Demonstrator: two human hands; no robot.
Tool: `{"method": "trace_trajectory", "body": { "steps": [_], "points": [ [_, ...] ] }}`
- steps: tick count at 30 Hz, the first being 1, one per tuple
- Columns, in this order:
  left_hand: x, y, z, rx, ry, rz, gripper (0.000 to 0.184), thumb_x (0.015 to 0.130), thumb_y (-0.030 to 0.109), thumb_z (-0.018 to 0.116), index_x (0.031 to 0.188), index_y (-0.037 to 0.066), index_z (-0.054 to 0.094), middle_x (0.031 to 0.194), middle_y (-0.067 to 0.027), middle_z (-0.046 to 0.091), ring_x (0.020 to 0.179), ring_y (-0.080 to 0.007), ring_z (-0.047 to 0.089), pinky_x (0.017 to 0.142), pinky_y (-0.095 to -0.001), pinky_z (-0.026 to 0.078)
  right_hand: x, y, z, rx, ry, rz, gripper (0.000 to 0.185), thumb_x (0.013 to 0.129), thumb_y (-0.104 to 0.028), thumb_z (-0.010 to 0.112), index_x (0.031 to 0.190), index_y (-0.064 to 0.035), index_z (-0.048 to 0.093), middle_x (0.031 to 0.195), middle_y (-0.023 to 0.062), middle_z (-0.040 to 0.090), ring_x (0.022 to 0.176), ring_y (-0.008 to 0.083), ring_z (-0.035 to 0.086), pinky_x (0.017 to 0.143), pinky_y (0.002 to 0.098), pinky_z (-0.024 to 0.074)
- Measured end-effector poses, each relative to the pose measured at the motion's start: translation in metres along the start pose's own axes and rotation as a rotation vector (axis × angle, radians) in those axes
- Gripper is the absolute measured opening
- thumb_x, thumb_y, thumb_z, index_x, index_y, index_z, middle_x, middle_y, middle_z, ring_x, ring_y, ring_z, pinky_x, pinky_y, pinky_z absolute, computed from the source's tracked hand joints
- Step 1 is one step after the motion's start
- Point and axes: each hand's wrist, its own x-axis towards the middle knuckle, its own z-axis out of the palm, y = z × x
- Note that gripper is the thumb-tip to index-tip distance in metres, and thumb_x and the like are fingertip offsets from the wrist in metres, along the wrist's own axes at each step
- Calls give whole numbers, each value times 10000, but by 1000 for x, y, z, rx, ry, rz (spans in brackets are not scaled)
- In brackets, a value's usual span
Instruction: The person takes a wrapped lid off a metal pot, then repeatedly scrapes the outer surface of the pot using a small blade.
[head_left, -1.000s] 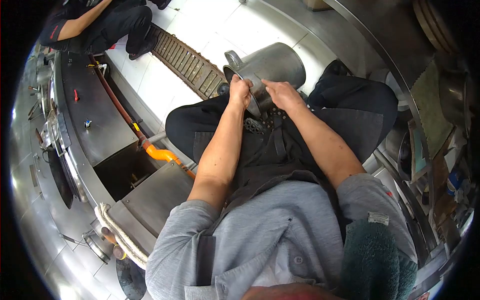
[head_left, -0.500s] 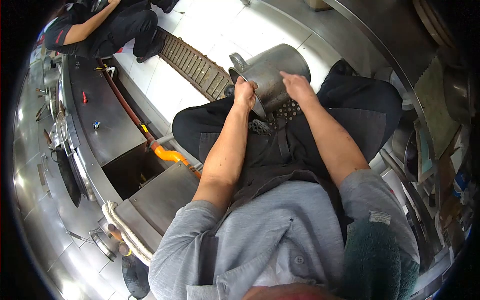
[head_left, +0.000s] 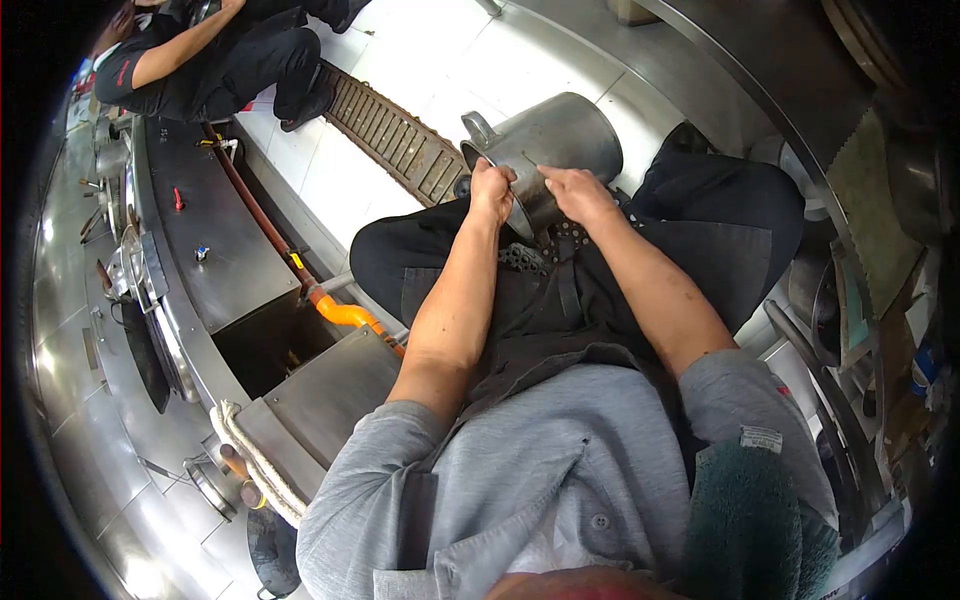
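Grey metal, cylindrical pot with a loop handle (head_left: 565, 135) lies tipped on its side between my bent knees, open end toward my left, loop handle at the rim on the far side. My left hand (head_left: 492, 192) is closed on the near part of the rim. My right hand (head_left: 582, 197) is at the pot's side, index finger out, other fingers curled; can't tell if it holds anything or if the fingertip touches. Dark perforated piece (head_left: 524, 260) just below the rim, near my black apron (head_left: 600, 315). White tiled floor (head_left: 445, 50) beyond, long rusty-brown drain grate (head_left: 395, 137) running away to the left. Further left, orange bent pipe (head_left: 343, 313) beside steel units. Another person in dark clothes (head_left: 265, 65), upper left, well apart from me.
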Motion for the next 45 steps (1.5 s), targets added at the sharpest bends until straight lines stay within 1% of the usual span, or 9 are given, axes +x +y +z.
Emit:
{"method": "trace_trajectory", "body": {
  "steps": [6, 8, 14, 18, 26, 30, 33, 41, 45],
  "points": [
    [-5, 5, 1, 33, 0, 1, 330, 707, -163, 420, 994, -5, 466, 766, -62, 455, 647, -160, 468, 539, -263, 397, 4, -7, -13, -35, -48, 121, 346, 908, -223, 481, 1233, -149, 573, 1102, 207, 605, 1021, 366, 585, 912, 418, 458],
    [-5, 4, 3, 9, 8, 15, 308, 705, -162, 419, 958, 4, 473, 771, -71, 463, 643, -166, 468, 529, -272, 398, -3, -7, 3, 23, 3, -57, 334, 894, -213, 512, 1210, -134, 587, 1072, 206, 617, 1000, 377, 587, 899, 417, 462],
    [5, -2, -5, 108, 25, -15, 268, 689, -172, 409, 883, 9, 448, 780, -86, 476, 645, -189, 477, 521, -298, 416, 10, 20, -11, 67, 151, 130, 337, 897, -206, 517, 1219, -131, 579, 1117, 192, 603, 1061, 357, 565, 928, 404, 448],
    [4, -3, 0, 19, -4, 6, 261, 689, -164, 420, 879, 13, 442, 777, -81, 472, 640, -184, 474, 499, -295, 395, 1, -4, -3, -20, -23, 33, 341, 914, -218, 496, 1239, -141, 566, 1137, 186, 600, 1073, 358, 559, 957, 410, 430],
    [6, -2, -8, 107, 1, -52, 352, 691, -162, 439, 1000, 6, 423, 740, -50, 438, 605, -156, 450, 478, -288, 364, 9, 7, -21, -5, 71, 185, 343, 913, -217, 500, 1248, -181, 564, 1125, 180, 607, 1042, 351, 583, 937, 397, 450],
    [7, -4, -8, 69, 11, -36, 386, 699, -156, 446, 1048, 3, 412, 724, -39, 424, 586, -145, 435, 470, -281, 352, 5, 5, 4, -19, 26, -3, 330, 911, -229, 500, 1229, -184, 577, 1108, 189, 609, 1033, 372, 575, 936, 417, 447],
    [7, -2, -10, 79, 7, -50, 427, 695, -163, 452, 1090, -3, 425, 732, -38, 431, 608, -141, 449, 482, -276, 360, 12, 16, -15, 10, 60, 167, 347, 906, -209, 486, 1239, -157, 567, 1130, 195, 597, 1060, 366, 562, 930, 416, 446],
    [-27, 32, 18, 170, -19, -25, 267, 839, 29, 447, 1087, 107, 507, 810, -45, 532, 647, -167, 493, 494, -344, 403, 17, 11, -1, -56, 63, -18, 351, 928, -226, 436, 1229, -109, 572, 1180, 177, 580, 1106, 341, 544, 961, 399, 426],
    [17, -13, -14, 162, -8, -53, 412, 693, -104, 471, 1077, 44, 496, 863, -62, 540, 724, -178, 509, 571, -297, 424, 22, 21, -16, 29, 159, 49, 321, 886, -155, 520, 1192, -93, 597, 1109, 204, 605, 1062, 353, 567, 923, 410, 444]
  ]
}}
